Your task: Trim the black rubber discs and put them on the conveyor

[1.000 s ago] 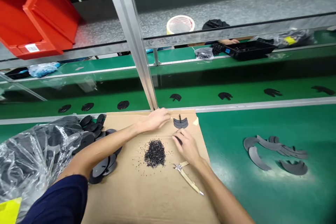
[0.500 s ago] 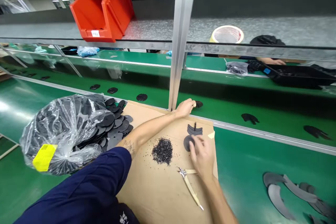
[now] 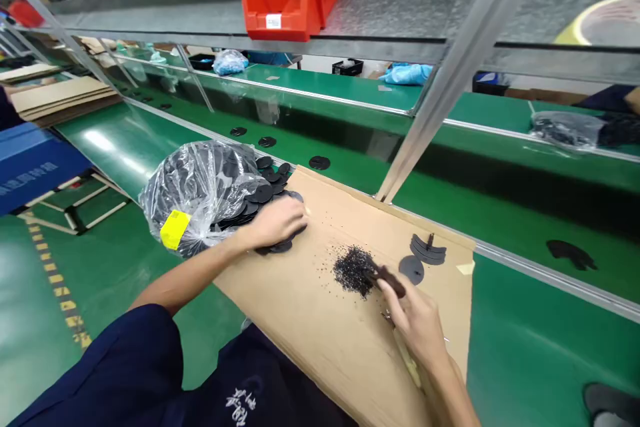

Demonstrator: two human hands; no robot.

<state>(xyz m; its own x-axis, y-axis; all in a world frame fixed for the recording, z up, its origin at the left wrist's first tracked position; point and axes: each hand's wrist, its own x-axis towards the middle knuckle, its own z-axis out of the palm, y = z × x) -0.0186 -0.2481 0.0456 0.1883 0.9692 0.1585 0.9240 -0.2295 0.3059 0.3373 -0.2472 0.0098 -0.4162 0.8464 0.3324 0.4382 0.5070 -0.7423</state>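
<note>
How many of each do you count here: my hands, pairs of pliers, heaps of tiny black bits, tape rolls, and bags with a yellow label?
Hands: 2, left hand and right hand
Pliers: 1, partly hidden
Heap of black bits: 1
Tape roll: 1, cut off by the picture's edge
Yellow-labelled bag: 1
Total: 6

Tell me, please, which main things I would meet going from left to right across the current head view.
Yellow rectangular label, bare left hand, heap of tiny black granules, bare right hand, small cream tab, dark flat curved piece.
</note>
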